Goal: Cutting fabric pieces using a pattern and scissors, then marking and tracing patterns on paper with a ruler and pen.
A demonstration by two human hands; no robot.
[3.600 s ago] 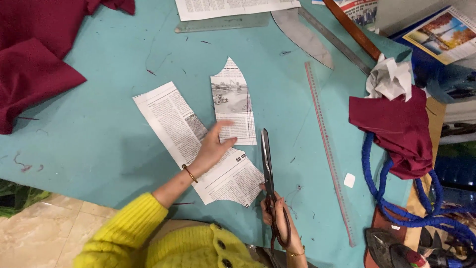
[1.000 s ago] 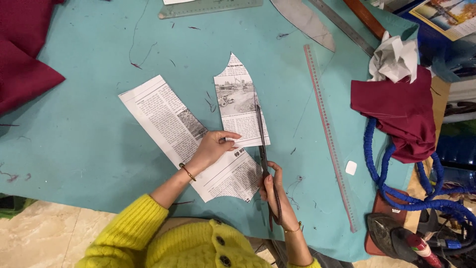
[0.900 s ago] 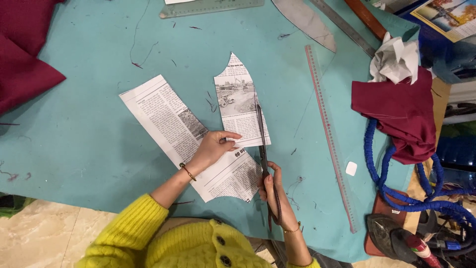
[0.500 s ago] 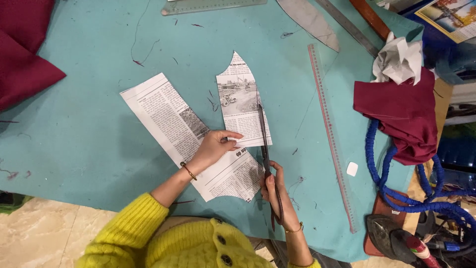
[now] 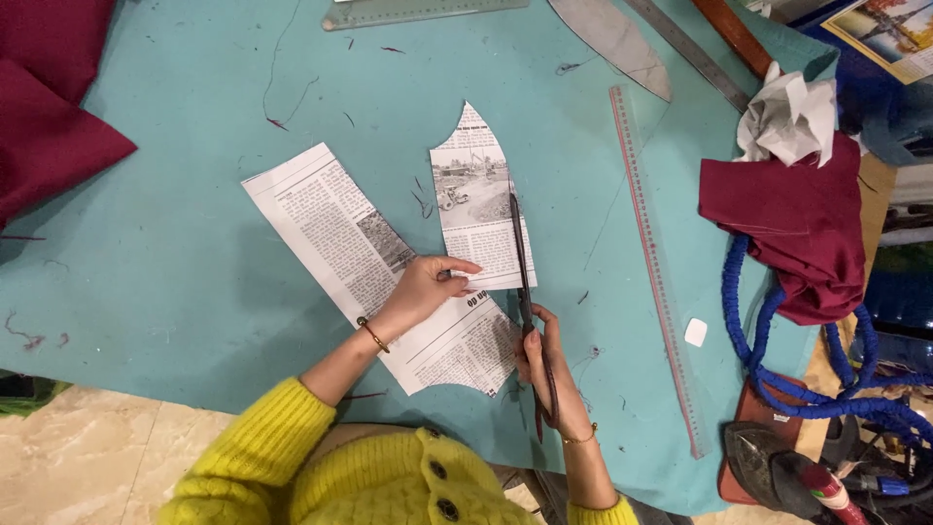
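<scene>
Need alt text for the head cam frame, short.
A person in a yellow sweater cuts a newspaper pattern piece with long scissors in the right hand, while the left hand pins the paper to a teal table. A long ruler lies to the right.

Printed newspaper sheet point(image 5: 389, 262) lies flat at the frame's centre, partly cut into a pointed strip; dark scissors point(image 5: 525, 301) run along its right edge.

Teal table point(image 5: 175, 253), black-and-white newspaper point(image 5: 340, 233), maroon cloth point(image 5: 797, 224), yellow sleeve point(image 5: 262, 447)
</scene>
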